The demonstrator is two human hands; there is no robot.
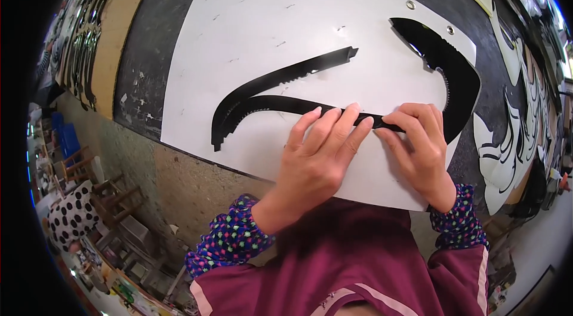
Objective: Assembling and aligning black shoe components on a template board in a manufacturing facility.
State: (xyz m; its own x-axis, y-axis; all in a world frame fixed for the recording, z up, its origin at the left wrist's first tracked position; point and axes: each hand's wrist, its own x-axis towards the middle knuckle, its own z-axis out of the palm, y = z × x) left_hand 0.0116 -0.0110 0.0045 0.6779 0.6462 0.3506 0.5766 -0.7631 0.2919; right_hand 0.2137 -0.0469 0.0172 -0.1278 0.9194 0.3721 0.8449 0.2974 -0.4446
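On a white board (239, 35) lie black, flat, curved pieces with notched edges; their material is not clear. A narrow black strip (274, 103) runs from the left to both hands. My left hand (322, 152) presses its bent fingertips and thumb onto this strip's right part. Close by, my right hand (418, 143) pinches the strip's right end between thumb and fingers, and hides part of it. A second curved strip (274, 81) lies just beyond, meeting or overlapping the first at the left. At the right lies a wider, hook-shaped black piece (459, 74), partly behind my right hand.
The board rests on a dark worktable (143, 65). Dark strips hang over a tan board (119, 35) at far left. White cut shapes (507, 143) with black lines lie at the right. Wooden stools (116, 196) and a polka-dot cloth (73, 214) are at the lower left.
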